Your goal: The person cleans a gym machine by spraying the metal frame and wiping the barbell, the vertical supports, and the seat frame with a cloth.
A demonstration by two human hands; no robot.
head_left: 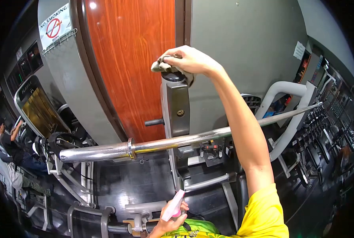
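Observation:
My right hand (190,59) is closed on a crumpled cloth (164,65) in muted grey-green tones. The cloth rests against the black cap (173,76) on top of a grey metal post (178,107). Low in the view, my left hand (171,220) wraps round a spray bottle (174,207) with a white and pink head; most of the bottle's body is hidden. Between my two hands a long chrome barbell (165,143) crosses in front of the post and passes behind my right forearm.
A wooden door (129,67) stands behind the post. At left, a person (14,139) sits by a weight machine (38,107). Racks of dumbbells (312,139) line the right side. A padded machine frame (91,218) stands low in front, on the dark floor (117,182).

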